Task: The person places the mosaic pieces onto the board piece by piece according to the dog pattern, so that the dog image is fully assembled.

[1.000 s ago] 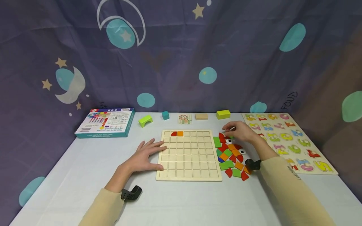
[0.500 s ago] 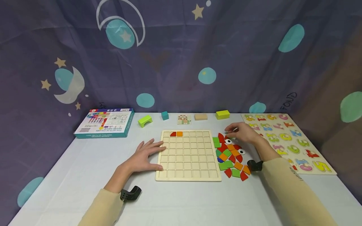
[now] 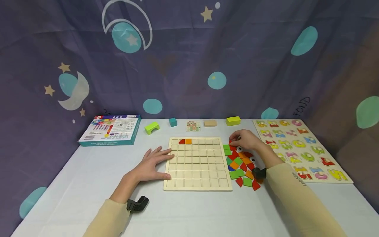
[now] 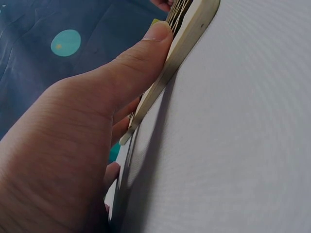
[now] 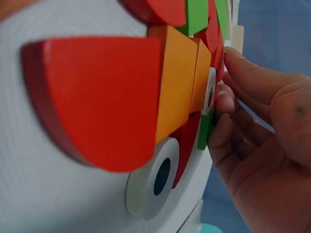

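Soft light covers the surface (image 3: 189, 212) in the head view; the dimmer left wrist view shows shadow along the board (image 4: 189, 39).

The head view faces forward and down over the table (image 3: 74, 184); closer, the left wrist's looks along the board (image 4: 187, 48), the right wrist's across tiles (image 5: 102, 97), both shared with the head's.
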